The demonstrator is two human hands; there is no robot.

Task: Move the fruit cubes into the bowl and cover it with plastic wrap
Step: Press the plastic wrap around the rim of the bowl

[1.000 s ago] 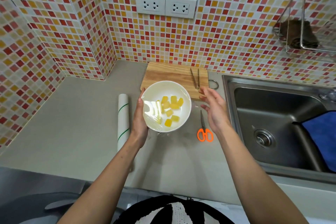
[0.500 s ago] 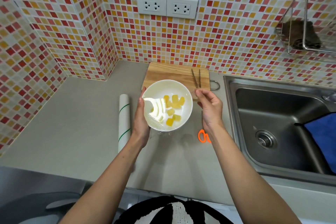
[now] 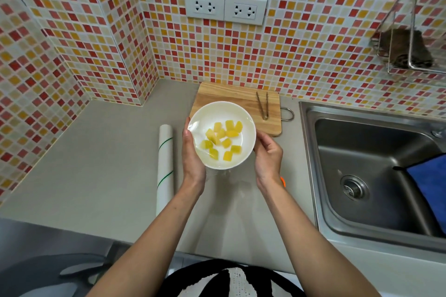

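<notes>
A roll of plastic wrap [image 3: 165,166] is laid lengthwise on the grey desk [image 3: 96,164], at 9 o'clock of the bowl. The left hand [image 3: 193,159] is curled against the left rim of the white bowl [image 3: 249,137], which is held above the desk. About 11 yellow fruit cubes [image 3: 223,142] are contained in it, under clear film stretched over the top. The right hand [image 3: 268,159] is cupped on the rim at 4 o'clock. At 1 o'clock, tongs [image 3: 262,105] are laid on a cutting board [image 3: 224,94]. A blue cloth [image 3: 432,190] is draped inside the sink [image 3: 362,200].

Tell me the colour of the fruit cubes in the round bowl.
Yellow fruit cubes, inside the white bowl; head view.
</notes>
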